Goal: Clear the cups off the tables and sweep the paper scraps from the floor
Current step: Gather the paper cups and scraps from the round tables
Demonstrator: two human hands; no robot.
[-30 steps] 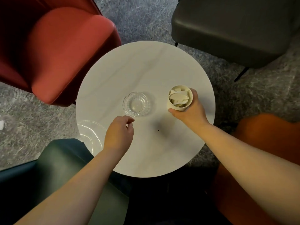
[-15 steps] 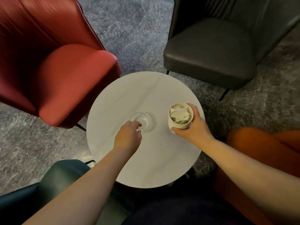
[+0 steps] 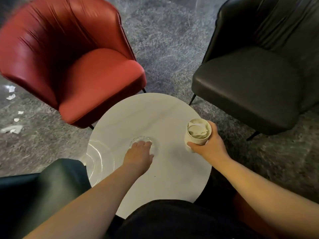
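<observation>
So the right hand (image 3: 209, 146) has a white paper cup (image 3: 196, 136) with its fingers curled round the lower wall, thumb on the near side, and the cup is stuffed with crumpled paper (image 3: 196, 129). It sits at the far right edge of the round white table (image 3: 155, 114); can't tell if the base touches the top or is lifted a bit. The left hand (image 3: 139, 155) is palm down over a small clear glass dish (image 3: 143, 140), fingers close together and lying on its near rim, only the far rim showing past the fingertips; whether they're gripping it or just resting on it, I can't tell. To the left of those fingers, at the table's left edge, there's a see-through round plate or lid (image 3: 99, 156), apart from the hand. Past the fingertips is a red armchair (image 3: 72, 61), and beyond the cup hand a black armchair (image 3: 255, 80), both pulled up right by the table. A dark green seat (image 3: 57, 180) sits under the left forearm. Way off left of everything, white paper scraps (image 3: 12, 129) are scattered on the grey carpet (image 3: 169, 40).
</observation>
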